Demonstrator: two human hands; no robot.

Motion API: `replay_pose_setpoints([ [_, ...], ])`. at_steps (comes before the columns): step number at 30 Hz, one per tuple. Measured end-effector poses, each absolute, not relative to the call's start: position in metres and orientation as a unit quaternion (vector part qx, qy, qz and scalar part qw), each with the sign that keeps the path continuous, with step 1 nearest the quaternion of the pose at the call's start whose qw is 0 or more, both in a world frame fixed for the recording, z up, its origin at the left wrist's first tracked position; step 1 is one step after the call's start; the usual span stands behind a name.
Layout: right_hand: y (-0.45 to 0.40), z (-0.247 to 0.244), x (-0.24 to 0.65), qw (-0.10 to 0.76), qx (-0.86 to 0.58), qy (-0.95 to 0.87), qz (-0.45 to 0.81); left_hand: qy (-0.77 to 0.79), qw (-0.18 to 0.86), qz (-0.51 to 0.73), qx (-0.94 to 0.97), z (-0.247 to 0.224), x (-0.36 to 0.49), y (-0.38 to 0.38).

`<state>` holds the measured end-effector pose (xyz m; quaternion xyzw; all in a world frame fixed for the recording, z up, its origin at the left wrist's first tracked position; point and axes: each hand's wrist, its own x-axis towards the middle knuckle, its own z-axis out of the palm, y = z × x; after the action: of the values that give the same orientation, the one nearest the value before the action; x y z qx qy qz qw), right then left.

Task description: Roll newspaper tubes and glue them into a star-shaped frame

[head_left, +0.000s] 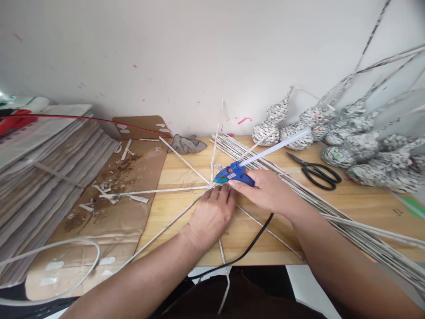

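My right hand (262, 190) is wrapped around a blue hot glue gun (237, 173), and a long clear glue stick (275, 148) juts from its back. The gun's tip points left, at the middle of a star of thin rolled-newspaper sticks (179, 190) lying on the wooden table. At that same middle, my left hand (214, 210) holds the crossing sticks with its fingers bent and close together; its fingertips are partly hidden by the gun. A black cord (252, 243) runs below my right hand toward the table's front edge.
Right of the star lies a bundle of paper sticks (299, 195), with black scissors (317, 173) beyond it. Woven paper gourd shapes (295, 135) stand along the wall. At left are stacked newspapers (43, 177), cardboard (129, 230) with scraps, and a grey cloth (187, 144).
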<state>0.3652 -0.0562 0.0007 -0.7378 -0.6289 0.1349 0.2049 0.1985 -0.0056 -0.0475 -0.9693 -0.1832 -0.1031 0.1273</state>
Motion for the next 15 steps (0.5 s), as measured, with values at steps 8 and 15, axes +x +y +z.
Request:
replay_pose_setpoints([
  [8, -0.0563, 0.0015, 0.3651, 0.197, -0.742, -0.628, 0.130, -0.182, 0.122, -0.096, -0.971, -0.0456, 0.1991, -0.0052],
  [15, -0.0563, 0.0021, 0.3640, 0.203, -0.741, -0.625, 0.136, -0.173, 0.116, -0.101, -0.973, -0.0452, 0.1988, -0.0048],
])
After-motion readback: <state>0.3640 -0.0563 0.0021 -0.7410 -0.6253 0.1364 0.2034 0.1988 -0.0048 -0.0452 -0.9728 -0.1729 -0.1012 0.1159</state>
